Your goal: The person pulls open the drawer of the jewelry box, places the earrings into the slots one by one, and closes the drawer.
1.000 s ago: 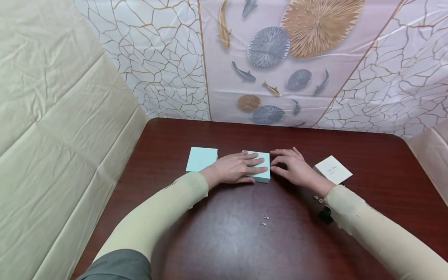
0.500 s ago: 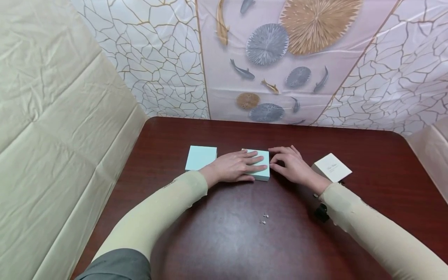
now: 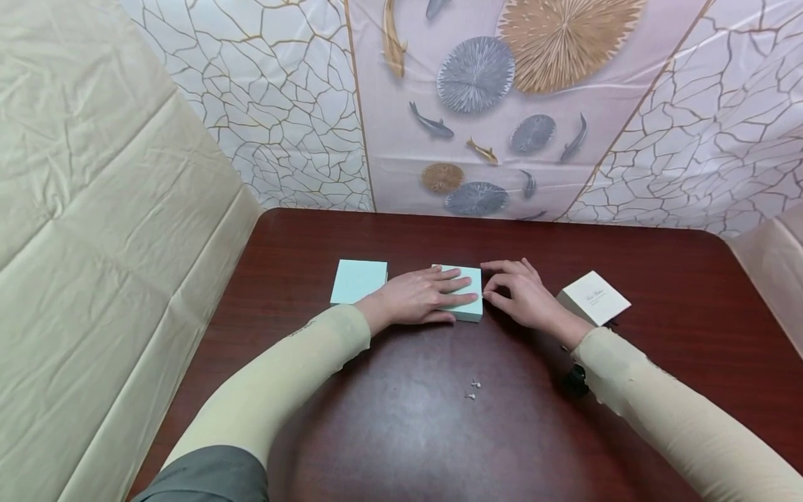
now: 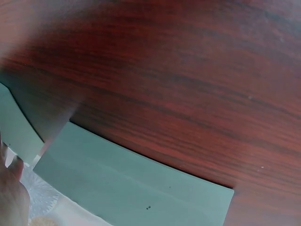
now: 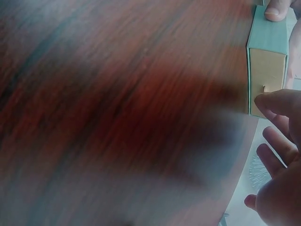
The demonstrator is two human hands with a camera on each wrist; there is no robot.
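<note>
My left hand [image 3: 420, 298] lies with spread fingers on top of a pale teal box [image 3: 475, 288], steadying it on the table. In the right wrist view, this box has a tan end face [image 5: 265, 68] set inside a teal sleeve, with a small pull tab [image 5: 265, 88]. My right hand [image 3: 523, 296] is at that end, thumb and forefinger pinching at the tab; the fingertips partly hide it. Its other fingers stand loosely bent. A second pale teal box [image 3: 359, 281] sits left of my left wrist and fills the lower left wrist view.
A cream box [image 3: 592, 298] with small print stands right of my right wrist. Two tiny pearl-like earrings [image 3: 472, 396] lie nearer me on the dark red wooden table [image 3: 389, 432]. A black item [image 3: 576, 380] shows beside the right sleeve. Patterned cloth hangs behind.
The view shifts slightly, so everything sits a little higher in the picture. The right forearm has moved slightly left; both hands keep their places at the box.
</note>
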